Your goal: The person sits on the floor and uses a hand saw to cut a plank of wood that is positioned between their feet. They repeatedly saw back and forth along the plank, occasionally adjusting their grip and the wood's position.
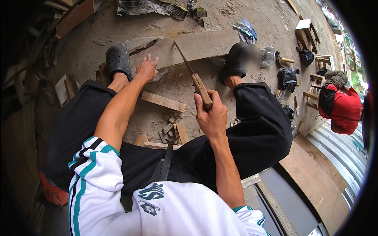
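My right hand point(212, 116) is wrapped round the wooden handle of a handsaw point(200, 85). Its thin blade, seen almost edge-on, slants up and left to the wooden plank point(208, 44), with the tip over the plank's middle. Fingers spread, my left hand point(146, 69) rests at the plank's near edge, left of the blade. The plank lies across the ground between my two dark clogs. Whether the teeth touch the wood cannot be made out.
Offcuts point(163, 101) and small wood scraps lie between my legs. To the right are a hammer point(284, 59), black plastic bags point(288, 79) and small stools point(307, 34). A person in red point(341, 106) is at the far right. Boards point(75, 17) lean at the left.
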A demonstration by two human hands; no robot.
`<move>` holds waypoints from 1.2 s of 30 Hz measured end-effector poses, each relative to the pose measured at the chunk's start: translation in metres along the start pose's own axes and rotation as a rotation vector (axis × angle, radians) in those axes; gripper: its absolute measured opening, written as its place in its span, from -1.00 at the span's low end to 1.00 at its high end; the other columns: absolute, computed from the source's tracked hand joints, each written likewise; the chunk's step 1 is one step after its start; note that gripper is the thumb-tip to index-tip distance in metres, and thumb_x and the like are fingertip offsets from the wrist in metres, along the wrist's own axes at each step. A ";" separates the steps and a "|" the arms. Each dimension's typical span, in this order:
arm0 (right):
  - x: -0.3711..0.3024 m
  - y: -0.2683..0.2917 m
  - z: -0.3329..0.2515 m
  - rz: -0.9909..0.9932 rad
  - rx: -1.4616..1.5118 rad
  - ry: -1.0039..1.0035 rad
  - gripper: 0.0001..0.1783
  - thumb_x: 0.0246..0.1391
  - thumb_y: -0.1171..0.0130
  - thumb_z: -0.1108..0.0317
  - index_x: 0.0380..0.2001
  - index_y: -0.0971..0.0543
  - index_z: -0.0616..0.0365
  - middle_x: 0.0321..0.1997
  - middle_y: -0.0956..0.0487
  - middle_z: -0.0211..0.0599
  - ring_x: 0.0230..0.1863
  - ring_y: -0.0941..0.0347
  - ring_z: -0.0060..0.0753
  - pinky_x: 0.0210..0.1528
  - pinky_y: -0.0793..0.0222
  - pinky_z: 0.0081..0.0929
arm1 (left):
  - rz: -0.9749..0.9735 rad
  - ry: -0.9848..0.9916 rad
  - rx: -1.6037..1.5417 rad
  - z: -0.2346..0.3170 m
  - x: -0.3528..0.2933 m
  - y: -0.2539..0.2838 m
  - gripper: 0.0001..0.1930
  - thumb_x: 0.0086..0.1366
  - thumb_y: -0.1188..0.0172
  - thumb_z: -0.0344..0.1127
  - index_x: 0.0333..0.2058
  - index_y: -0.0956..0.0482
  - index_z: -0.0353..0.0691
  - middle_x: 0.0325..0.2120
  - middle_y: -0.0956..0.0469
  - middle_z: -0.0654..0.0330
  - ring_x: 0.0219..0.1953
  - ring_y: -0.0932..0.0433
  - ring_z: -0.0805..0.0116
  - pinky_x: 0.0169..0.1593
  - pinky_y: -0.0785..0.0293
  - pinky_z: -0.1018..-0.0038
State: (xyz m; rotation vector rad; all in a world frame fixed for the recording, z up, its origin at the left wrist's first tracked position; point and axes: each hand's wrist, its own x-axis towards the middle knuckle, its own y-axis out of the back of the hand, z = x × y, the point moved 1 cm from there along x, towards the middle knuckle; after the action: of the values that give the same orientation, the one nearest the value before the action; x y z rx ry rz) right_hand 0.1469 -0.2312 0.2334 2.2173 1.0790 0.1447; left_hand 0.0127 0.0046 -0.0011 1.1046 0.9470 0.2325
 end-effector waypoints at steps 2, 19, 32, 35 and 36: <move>-0.001 0.000 0.000 -0.009 0.000 0.001 -0.71 0.16 -0.22 0.23 -0.28 -0.46 0.27 -0.61 -0.54 -0.01 -0.54 -0.54 0.06 -0.49 -0.39 -0.23 | -0.020 -0.012 0.035 -0.004 0.004 -0.003 -0.28 0.20 -0.20 -0.24 0.33 -0.14 0.09 0.37 0.03 -0.10 0.32 -0.18 -0.12 0.21 -0.36 0.12; 0.049 -0.030 0.002 -0.023 -0.020 0.000 -0.59 0.15 -0.23 0.10 -0.36 -0.50 0.32 -0.64 -0.48 -0.08 -0.58 -0.44 -0.30 -0.45 -0.34 -0.38 | 0.090 -0.115 0.092 -0.002 0.016 0.005 -0.69 0.34 -0.05 -0.31 0.05 -0.49 -0.13 0.01 -0.43 -0.10 -0.10 -0.57 -0.07 -0.09 -0.57 0.17; 0.087 -0.067 0.001 -0.076 -0.063 -0.189 -0.67 0.08 -0.20 0.18 -0.47 -0.54 0.31 -0.47 -0.54 0.17 -0.33 -0.52 0.23 -0.33 -0.40 -0.15 | 0.045 -0.064 -0.001 0.009 0.021 0.008 -0.58 0.47 0.23 -0.16 -0.02 -0.55 -0.29 0.17 -0.32 -0.23 0.07 -0.48 -0.13 0.04 -0.50 0.14; 0.075 -0.059 0.007 -0.155 -0.007 -0.176 -0.68 0.08 -0.20 0.21 -0.46 -0.56 0.32 -0.50 -0.54 0.15 -0.39 -0.53 0.17 -0.33 -0.40 -0.19 | 0.109 -0.066 0.005 -0.003 0.017 -0.001 -0.56 0.47 0.23 -0.16 -0.01 -0.54 -0.33 0.18 -0.32 -0.22 0.07 -0.48 -0.13 0.04 -0.50 0.14; 0.055 -0.045 0.006 -0.167 -0.009 -0.149 -0.69 0.08 -0.20 0.22 -0.45 -0.56 0.32 -0.51 -0.54 0.15 -0.41 -0.53 0.14 -0.33 -0.40 -0.20 | 0.088 -0.047 0.004 -0.008 0.014 -0.005 -0.56 0.47 0.23 -0.16 -0.01 -0.54 -0.34 0.18 -0.31 -0.22 0.07 -0.48 -0.13 0.04 -0.50 0.14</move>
State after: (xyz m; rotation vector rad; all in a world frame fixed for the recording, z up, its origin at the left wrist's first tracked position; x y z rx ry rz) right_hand 0.1551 -0.1741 0.1923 2.0828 1.1711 -0.0868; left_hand 0.0140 0.0158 -0.0142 1.1521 0.8589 0.2757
